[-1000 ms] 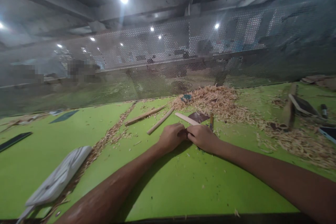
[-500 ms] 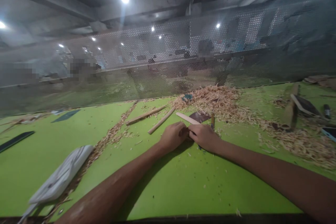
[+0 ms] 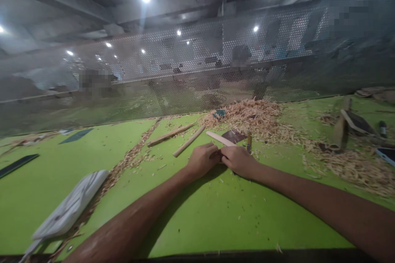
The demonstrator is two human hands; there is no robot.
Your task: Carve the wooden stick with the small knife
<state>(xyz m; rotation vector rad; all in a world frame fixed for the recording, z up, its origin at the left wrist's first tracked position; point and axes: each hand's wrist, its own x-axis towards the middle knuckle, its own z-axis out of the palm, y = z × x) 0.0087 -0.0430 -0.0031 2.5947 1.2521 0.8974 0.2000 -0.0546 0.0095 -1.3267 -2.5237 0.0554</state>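
My left hand (image 3: 202, 160) and my right hand (image 3: 239, 159) meet over the green table (image 3: 234, 213), fingers curled in and touching. Between them is something small and dark that I cannot make out. A pale wooden strip (image 3: 217, 137) sticks out just beyond my right hand, its near end hidden by that hand. Behind the hands lie a dark brown sheet (image 3: 233, 136) and a short yellowish-brown tool (image 3: 249, 141). Two more wooden sticks, one pale (image 3: 189, 140) and one rougher (image 3: 169, 134), rest beyond my left hand.
Wood shavings (image 3: 256, 115) are heaped against a perforated metal screen (image 3: 185, 82) and spread to the right. A white power strip (image 3: 72, 205) lies at the left, near a dark flat bar (image 3: 18, 165). At the right are a blue-edged phone (image 3: 385, 155) and a wooden stand (image 3: 341, 129).
The whole view has shifted very slightly. Both hands keep nearly the same place and pose.
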